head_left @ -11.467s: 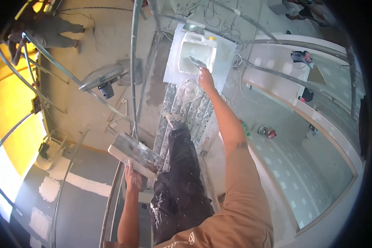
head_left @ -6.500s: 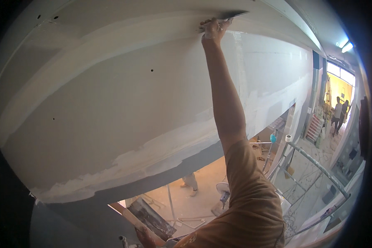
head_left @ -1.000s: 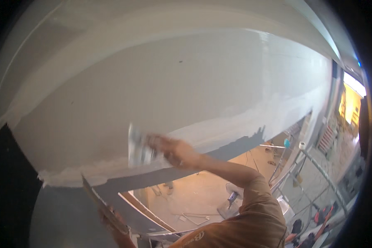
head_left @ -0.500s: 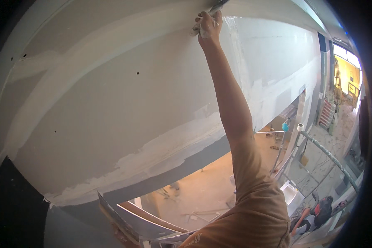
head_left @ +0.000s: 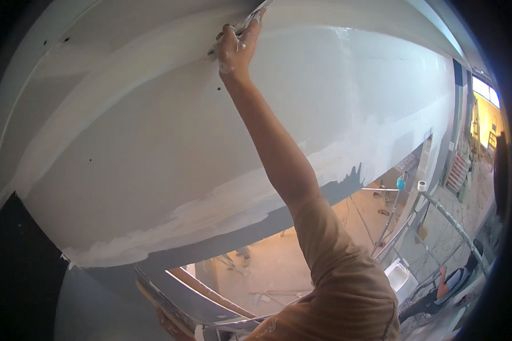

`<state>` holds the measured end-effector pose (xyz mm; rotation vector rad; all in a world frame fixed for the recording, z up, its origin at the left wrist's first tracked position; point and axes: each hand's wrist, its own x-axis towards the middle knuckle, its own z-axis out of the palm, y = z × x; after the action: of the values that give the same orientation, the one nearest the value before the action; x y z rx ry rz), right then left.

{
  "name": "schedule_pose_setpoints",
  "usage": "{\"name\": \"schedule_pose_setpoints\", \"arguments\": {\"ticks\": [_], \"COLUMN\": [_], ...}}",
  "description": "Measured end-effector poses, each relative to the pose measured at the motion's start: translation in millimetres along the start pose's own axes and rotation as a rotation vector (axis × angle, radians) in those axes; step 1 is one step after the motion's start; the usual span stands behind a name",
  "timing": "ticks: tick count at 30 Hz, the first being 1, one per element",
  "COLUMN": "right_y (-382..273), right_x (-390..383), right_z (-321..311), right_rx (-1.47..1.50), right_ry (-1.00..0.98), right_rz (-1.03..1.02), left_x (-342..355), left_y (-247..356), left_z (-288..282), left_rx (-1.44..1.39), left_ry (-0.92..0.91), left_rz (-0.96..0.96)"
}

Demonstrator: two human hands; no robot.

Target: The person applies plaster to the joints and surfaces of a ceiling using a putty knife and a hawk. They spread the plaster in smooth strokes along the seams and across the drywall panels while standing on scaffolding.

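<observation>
My right arm stretches up across a grey wall panel [head_left: 170,153]. At its end my right hand [head_left: 239,48], smeared with white joint compound, is closed round a putty knife [head_left: 250,21]. The knife's blade lies against the upper part of the wall, near the pale band of compound along the top; its far end is cut off by the frame. Low on the left, my left hand [head_left: 173,325] grips a flat metal plate [head_left: 162,301], seen nearly edge-on, much like a plasterer's hawk. Only part of that hand shows.
Below the wall's lower edge [head_left: 210,244] is an opening onto a floor [head_left: 267,256] far beneath. Scaffold tubing [head_left: 452,219] runs along the right. A person [head_left: 446,284] is down at the lower right, near a white basin [head_left: 399,275]. A dark surface [head_left: 23,273] stands at the left.
My right hand and the putty knife have moved left along the upper wall. The view has shifted slightly. My left hand still holds the plate; the person below has changed posture.
</observation>
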<state>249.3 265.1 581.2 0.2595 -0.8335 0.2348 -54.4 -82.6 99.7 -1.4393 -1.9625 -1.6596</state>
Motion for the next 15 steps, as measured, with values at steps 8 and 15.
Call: {"name": "schedule_pose_setpoints", "arguments": {"ticks": [8, 15], "right_y": [16.8, 51.3], "right_x": [-81.8, -145.1], "right_z": [88.1, 187.0], "right_rx": [-0.175, -0.251], "right_ry": [-0.12, -0.031], "right_rz": [-0.225, -0.763], "left_x": [-19.8, -18.4], "left_y": [-70.5, -47.1], "left_z": [-32.5, -67.4], "left_rx": [0.049, -0.786], "left_ry": [0.251, 0.286], "left_rz": [0.027, -0.647]}}
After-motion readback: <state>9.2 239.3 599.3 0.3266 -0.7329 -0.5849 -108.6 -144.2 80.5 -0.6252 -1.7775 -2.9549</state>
